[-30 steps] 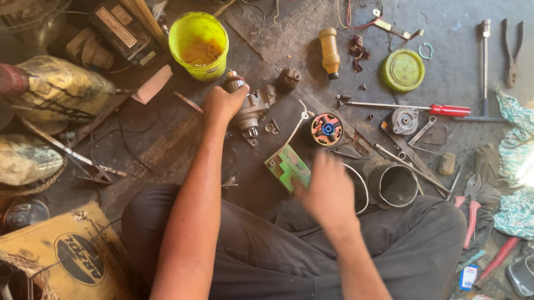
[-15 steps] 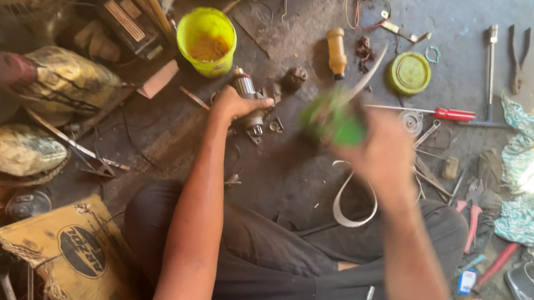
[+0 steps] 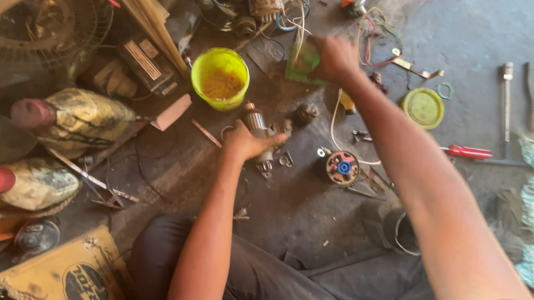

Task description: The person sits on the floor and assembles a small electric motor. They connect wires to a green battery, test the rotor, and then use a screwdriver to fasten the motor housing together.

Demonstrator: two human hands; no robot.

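Posture: person seated on a grimy floor, legs at the bottom of the frame, both arms reaching up the picture.
Left hand (image 3: pixel 248 143): centre of frame, curled around a small metal motor part (image 3: pixel 258 121) – closed on it, the part's shaft end showing above the fingers.
Right hand (image 3: pixel 333 58): upper centre, arm at full stretch, fingers pinched on a green board (image 3: pixel 304 63); blur hides the exact grip.
Board position: held just above the floor, beside the wire tangle (image 3: pixel 273 6) at the top edge, right of the yellow tub (image 3: pixel 220 78).
Nearby items: stator (image 3: pixel 341 167) with a blue hub right of the left hand; red screwdriver (image 3: pixel 469 151) at mid right; green lid (image 3: pixel 423 107) above it; pliers (image 3: pixel 533 93) at upper right; two dirty bottles (image 3: pixel 55 144) at the left edge.
Judgement – handling: board is thin and probably brittle, so an edge grip is advisable, away from any soldered face.
Judgement – hazard: loose wires sit close to the board and could snag; lift it clear before drawing it sideways.
Judgement – left side: the motor part looks greasy – a firm wrap is warranted, with the shaft kept off the floor grit.
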